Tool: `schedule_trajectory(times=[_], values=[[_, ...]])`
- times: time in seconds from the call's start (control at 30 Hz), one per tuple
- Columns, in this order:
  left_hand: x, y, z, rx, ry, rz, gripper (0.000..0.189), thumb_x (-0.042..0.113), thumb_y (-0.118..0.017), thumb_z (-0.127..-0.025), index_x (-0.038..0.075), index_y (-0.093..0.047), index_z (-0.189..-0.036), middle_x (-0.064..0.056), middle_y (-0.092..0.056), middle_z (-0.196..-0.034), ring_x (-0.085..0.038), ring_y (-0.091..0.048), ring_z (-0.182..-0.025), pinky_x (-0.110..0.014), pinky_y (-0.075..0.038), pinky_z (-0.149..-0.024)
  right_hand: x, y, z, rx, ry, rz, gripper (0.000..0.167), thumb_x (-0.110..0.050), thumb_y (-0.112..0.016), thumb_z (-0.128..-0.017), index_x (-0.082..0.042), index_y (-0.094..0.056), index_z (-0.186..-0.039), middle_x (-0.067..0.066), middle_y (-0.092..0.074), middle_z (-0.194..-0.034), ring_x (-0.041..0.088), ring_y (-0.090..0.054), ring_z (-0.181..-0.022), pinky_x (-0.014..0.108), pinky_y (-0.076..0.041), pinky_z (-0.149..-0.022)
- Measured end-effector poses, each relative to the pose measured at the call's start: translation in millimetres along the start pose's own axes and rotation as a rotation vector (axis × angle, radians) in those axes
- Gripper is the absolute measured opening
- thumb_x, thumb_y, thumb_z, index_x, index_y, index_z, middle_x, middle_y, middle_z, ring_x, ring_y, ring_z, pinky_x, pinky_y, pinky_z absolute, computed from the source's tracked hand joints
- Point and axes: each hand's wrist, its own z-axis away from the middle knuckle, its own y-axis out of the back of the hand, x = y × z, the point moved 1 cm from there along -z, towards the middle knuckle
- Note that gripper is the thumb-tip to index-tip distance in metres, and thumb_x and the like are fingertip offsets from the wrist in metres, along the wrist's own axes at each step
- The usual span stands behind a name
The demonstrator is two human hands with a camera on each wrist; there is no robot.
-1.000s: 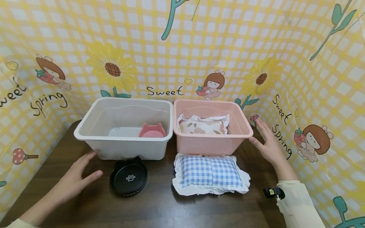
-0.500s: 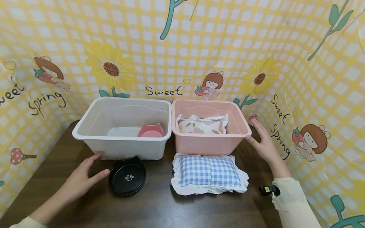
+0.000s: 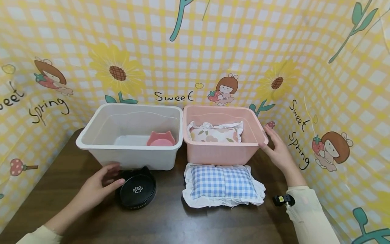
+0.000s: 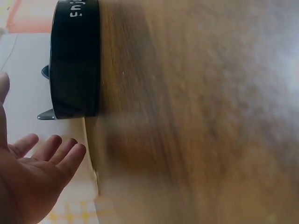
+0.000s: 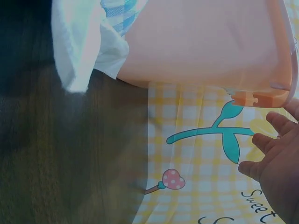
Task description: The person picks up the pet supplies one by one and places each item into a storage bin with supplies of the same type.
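My left hand [image 3: 96, 184] is at the left side of a black cat-eared pet bowl [image 3: 137, 192] with a paw print. Its thumb overlaps the bowl's rim in the head view, while the left wrist view shows the fingers [image 4: 70, 158] loosely spread and apart from the bowl. My right hand [image 3: 278, 156] is beside the right front corner of a pink plastic bin [image 3: 220, 154], thumb tip right at the rim, fingers extended. A blue-and-white checked pillow [image 3: 223, 183] with a white ruffle lies in front of that bin.
Left of the pink bin stands a whitish bin [image 3: 131, 157] with a pink cat-eared bowl [image 3: 161, 139] inside. A floral pillow [image 3: 214, 134] lies in the pink bin. Yellow checked cloth [image 3: 170, 61] encloses the dark wooden table [image 3: 170, 223] at the back and sides.
My left hand has moved right, toward the black bowl, its fingers bending a little. My right hand has shifted slightly left, closer to the pink bin's rim. Bins and pillows stay in place.
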Motion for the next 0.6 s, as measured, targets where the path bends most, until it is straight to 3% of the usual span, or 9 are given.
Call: schedule_trajectory(times=[0.13, 0.33, 0.6], values=[[-0.2, -3.9, -3.8, 0.012, 0.009, -0.001, 0.056, 0.037, -0.074, -0.096, 0.006, -0.056, -0.14, -0.021, -0.067, -0.129, -0.03, -0.071, -0.107, -0.02, -0.057, -0.08, -1, -2, -2.3, -0.001, 0.001, 0.023, 0.073, -0.035, -0.068, -0.1, -0.015, -0.033, -0.161, 0.012, -0.028, -0.168, 0.04, -0.022, -0.155, 0.07, -0.02, -0.118], [-3.8, -6.9, -7.0, 0.028, 0.045, -0.035, 0.047, 0.037, -0.074, -0.095, 0.004, -0.065, -0.127, -0.013, -0.073, -0.115, -0.002, -0.068, -0.093, -0.018, -0.055, -0.075, -4, -10, -6.3, -0.011, 0.005, -0.026, 0.07, -0.03, -0.067, -0.1, -0.008, -0.036, -0.159, 0.016, -0.028, -0.167, 0.043, -0.021, -0.154, 0.07, -0.019, -0.119], [-5.6, -11.5, -13.5, 0.04, 0.051, -0.072, 0.04, 0.04, -0.078, -0.092, 0.008, -0.072, -0.115, -0.003, -0.076, -0.102, 0.0, -0.066, -0.086, -0.02, -0.055, -0.073, -3, -14, -8.1, 0.008, -0.012, -0.029, 0.071, -0.029, -0.067, -0.1, -0.006, -0.034, -0.159, 0.015, -0.026, -0.168, 0.042, -0.02, -0.155, 0.068, -0.018, -0.12]])
